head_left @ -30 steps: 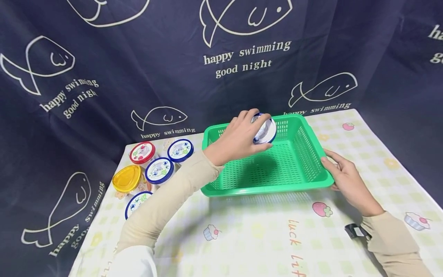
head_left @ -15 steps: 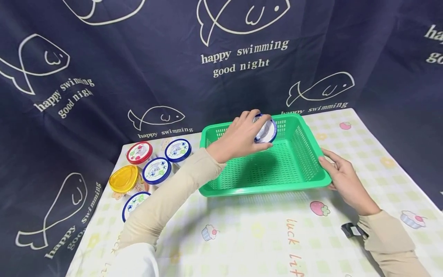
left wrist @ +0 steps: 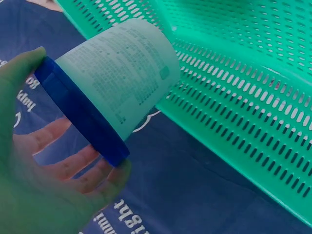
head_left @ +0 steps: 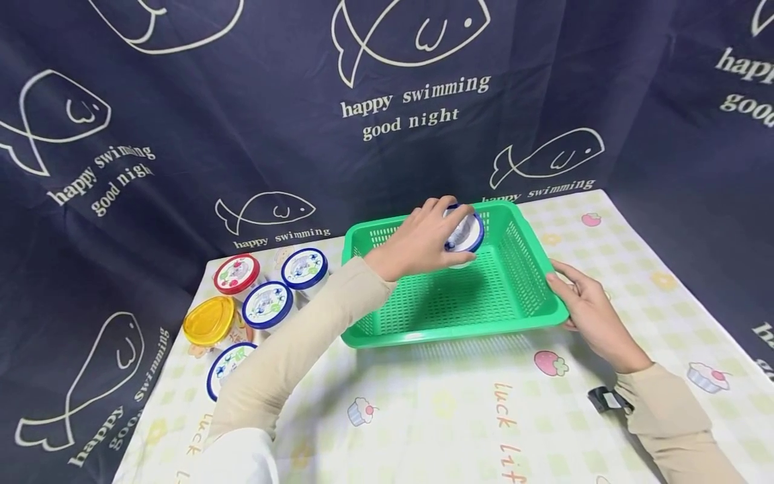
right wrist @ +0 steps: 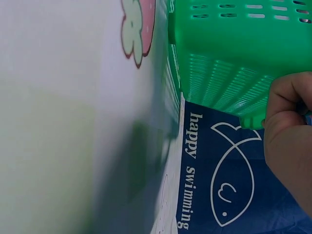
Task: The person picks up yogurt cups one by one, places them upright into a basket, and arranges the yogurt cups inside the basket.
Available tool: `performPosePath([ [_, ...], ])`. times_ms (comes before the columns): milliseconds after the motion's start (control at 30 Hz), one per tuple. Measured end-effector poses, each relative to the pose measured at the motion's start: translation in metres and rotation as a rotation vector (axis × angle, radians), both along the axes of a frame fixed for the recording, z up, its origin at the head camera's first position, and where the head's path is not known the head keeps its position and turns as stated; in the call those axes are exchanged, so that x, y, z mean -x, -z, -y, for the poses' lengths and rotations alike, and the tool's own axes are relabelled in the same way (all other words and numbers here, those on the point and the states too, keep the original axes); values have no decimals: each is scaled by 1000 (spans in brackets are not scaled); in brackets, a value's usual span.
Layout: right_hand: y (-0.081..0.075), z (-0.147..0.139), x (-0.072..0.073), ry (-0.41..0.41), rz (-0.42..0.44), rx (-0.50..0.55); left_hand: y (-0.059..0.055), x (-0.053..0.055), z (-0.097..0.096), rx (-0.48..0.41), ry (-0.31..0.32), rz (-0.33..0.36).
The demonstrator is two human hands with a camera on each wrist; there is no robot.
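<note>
My left hand (head_left: pixel 417 242) holds a white tub (head_left: pixel 464 235) with a blue-rimmed lid over the back part of a green plastic basket (head_left: pixel 453 335). In the left wrist view, thumb and fingers grip the blue lid (left wrist: pixel 80 112) by its edge, and the tub's printed body (left wrist: pixel 126 73) points in toward the slotted basket wall. Nothing else shows inside the basket. My right hand (head_left: pixel 589 309) grips the basket's right rim, with the thumb on top. The right wrist view shows this hand (right wrist: pixel 292 136) curled at the green basket's edge (right wrist: pixel 229 44).
On the left of the table stand several more tubs: a red-lidded one (head_left: pixel 237 274), a yellow-lidded one (head_left: pixel 209 320) and blue-lidded ones (head_left: pixel 268 304). A checked tablecloth (head_left: pixel 423 417) covers the table. A dark fish-print curtain (head_left: pixel 272 134) hangs close behind the basket.
The head view has shifted slightly, so table and basket appear a little further left. Both hands keep their holds, and the tub stays over the basket.
</note>
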State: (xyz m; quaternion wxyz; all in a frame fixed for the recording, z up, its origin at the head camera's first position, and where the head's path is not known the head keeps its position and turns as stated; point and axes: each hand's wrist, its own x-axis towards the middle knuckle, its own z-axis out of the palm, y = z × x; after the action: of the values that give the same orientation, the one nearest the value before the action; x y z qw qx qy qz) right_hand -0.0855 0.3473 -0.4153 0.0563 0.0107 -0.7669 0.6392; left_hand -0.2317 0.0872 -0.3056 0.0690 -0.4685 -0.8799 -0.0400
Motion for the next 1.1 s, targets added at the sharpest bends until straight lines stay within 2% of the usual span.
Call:
performPosePath([
  [267,1,0,0,4,4,21,13,8,-12,9,64,4],
  [433,0,0,-1,5,16,-2,22,11,-17,36,95,16],
  [967,2,4,-5,26,29,-21,36,18,-31,106,108,106],
  [1100,0,3,-4,32,27,-37,38,21,-39,113,104,101],
])
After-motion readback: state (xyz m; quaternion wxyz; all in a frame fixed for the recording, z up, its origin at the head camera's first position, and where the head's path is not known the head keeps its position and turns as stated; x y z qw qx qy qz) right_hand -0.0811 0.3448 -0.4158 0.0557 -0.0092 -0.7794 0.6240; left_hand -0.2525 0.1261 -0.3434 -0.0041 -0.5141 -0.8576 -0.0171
